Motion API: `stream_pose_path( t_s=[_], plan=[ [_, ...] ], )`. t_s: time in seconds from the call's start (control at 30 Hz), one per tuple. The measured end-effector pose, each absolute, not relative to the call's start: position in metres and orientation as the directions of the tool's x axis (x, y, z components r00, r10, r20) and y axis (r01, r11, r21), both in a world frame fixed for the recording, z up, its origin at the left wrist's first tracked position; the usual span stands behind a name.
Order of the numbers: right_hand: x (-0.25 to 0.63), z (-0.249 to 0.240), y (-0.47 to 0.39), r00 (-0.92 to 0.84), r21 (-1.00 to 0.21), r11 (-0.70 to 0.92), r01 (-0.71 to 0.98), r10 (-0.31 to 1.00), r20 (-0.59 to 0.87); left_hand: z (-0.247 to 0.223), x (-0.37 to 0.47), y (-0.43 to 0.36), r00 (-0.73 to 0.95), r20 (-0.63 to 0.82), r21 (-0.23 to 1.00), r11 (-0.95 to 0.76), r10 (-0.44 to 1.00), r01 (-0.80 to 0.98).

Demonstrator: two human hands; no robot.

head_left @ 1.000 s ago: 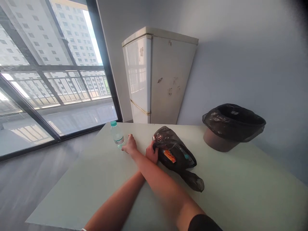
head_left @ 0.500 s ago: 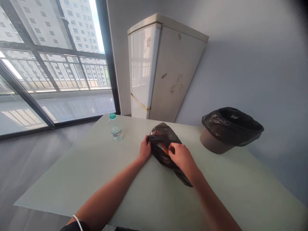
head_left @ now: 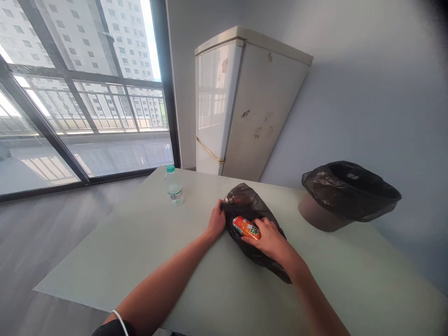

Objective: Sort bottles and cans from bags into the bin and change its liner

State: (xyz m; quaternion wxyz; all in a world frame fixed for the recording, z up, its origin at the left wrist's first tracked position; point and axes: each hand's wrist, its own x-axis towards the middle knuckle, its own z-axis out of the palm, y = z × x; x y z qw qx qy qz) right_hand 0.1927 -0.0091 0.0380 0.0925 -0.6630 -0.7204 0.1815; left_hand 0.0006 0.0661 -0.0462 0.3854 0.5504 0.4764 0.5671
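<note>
A black plastic bag (head_left: 250,200) lies on the table with its mouth spread. My left hand (head_left: 217,220) is closed on the left edge of that mouth. In the opening sits an orange drink can (head_left: 246,227) with white and green lettering, lying on its side. My right hand (head_left: 271,239) grips the can, with its thumb below and its fingers over the top right end. Something reddish shows dimly through the bag's thin film behind the can; I cannot make out what it is.
A clear plastic bottle (head_left: 174,189) with a teal cap stands at the back left of the pale table (head_left: 140,242). A bin (head_left: 320,212) lined with a black bag stands at the right by the wall. Behind the table is a white fridge (head_left: 262,107).
More of the orange can now shows in the bag's mouth, and my right hand has shifted from pinching near it to gripping it. My left hand keeps its hold. The view has shifted slightly.
</note>
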Motion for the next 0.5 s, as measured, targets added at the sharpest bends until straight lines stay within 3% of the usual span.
stream_pose_path(
  t_s=[0.07, 0.17, 0.37, 0.5],
  plan=[
    [0.191, 0.034, -0.007, -0.122, -0.342, 0.107, 0.933, 0.992, -0.022, -0.047, 0.001, 0.066, -0.077, 0.252, 0.967, -0.248, 0.965, 0.055],
    [0.184, 0.024, -0.005, -0.209, -0.338, 0.195, 0.921, 0.978, -0.006, -0.048, 0.0, 0.066, -0.059, 0.236, 0.972, -0.236, 0.97, 0.004],
    [0.203, 0.043, -0.009, -0.284, -0.573, 0.164, 0.803, 0.95, -0.127, -0.05, 0.0, 0.069, -0.104, 0.236, 0.971, -0.231, 0.966, 0.053],
    [0.235, 0.083, -0.024, -0.238, -0.827, 0.072, 0.557, 0.968, -0.076, -0.05, 0.001, 0.068, -0.085, 0.216, 0.976, -0.212, 0.973, 0.054]
  ],
)
